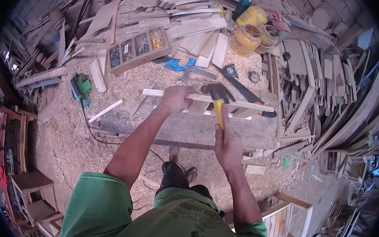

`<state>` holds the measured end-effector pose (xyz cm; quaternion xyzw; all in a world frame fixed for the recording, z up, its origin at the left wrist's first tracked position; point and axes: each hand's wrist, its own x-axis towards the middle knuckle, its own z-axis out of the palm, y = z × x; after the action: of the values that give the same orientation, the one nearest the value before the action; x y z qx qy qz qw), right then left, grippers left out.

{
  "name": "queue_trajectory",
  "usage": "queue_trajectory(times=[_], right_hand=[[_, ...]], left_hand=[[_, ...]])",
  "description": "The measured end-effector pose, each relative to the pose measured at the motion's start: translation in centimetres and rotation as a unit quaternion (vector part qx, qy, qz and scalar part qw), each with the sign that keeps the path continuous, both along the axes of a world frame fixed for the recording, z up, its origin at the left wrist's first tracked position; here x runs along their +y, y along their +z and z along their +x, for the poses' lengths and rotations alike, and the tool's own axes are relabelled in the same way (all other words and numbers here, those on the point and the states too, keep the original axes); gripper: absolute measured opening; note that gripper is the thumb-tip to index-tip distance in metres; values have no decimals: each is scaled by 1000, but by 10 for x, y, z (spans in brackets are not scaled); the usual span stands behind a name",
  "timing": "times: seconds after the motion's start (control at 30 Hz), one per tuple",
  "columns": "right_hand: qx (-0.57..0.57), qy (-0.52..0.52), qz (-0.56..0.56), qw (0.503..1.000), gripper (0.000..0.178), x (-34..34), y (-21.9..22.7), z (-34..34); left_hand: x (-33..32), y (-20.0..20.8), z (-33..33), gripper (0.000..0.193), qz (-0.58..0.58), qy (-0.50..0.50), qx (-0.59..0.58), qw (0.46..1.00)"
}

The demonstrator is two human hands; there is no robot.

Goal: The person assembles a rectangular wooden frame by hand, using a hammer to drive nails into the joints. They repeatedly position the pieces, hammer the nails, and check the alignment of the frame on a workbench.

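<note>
My right hand [228, 144] is wrapped round the yellow handle of a hammer [219, 108]. The hammer's dark head is over a small frame of pale wooden slats [248, 104] lying on the workbench [184, 129]. Closed over the frame's long upper slat, toward its left end, is my left hand [177, 99]. Short crosspieces join the two long slats, and part of the frame is hidden behind the hammer and my right hand. Whether a nail stands under my left fingers I cannot tell. Just beyond the frame lies a handsaw [241, 87] with an orange and black handle.
A compartmented wooden box [138, 61] of nails stands beyond my left hand. Beside it lie a blue tool [172, 65] and a metal square [203, 72]. A green corded power tool [81, 88] sits left. Yellow jars [245, 41] and stacked offcuts [194, 27] are at the back.
</note>
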<state>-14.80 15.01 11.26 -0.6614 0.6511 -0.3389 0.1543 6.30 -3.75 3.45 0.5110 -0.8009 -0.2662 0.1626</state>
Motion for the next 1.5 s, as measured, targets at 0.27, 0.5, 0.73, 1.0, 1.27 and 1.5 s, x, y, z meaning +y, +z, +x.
queue_trajectory(times=[0.27, 0.5, 0.73, 1.0, 1.27, 1.5], right_hand=[[-194, 24, -336, 922, 75, -12, 76, 15], [-13, 26, 69, 997, 68, -11, -8, 1], [-155, 70, -374, 912, 46, -15, 75, 9], [-51, 14, 12, 999, 71, -7, -1, 0], [-64, 28, -278, 958, 37, -3, 29, -4], [-46, 32, -13, 998, 75, -14, 7, 12]], left_hand=[[10, -10, 3, 27, -15, 16, 15, 1000], [2, 4, 1, 23, -26, 17, 34, 999], [12, -7, 1, 26, -25, 22, 30, 999], [20, -4, -2, 27, -22, 20, 21, 999], [18, 4, -4, 27, -10, 23, 19, 1000], [21, -17, 4, 26, -75, 16, 33, 997]])
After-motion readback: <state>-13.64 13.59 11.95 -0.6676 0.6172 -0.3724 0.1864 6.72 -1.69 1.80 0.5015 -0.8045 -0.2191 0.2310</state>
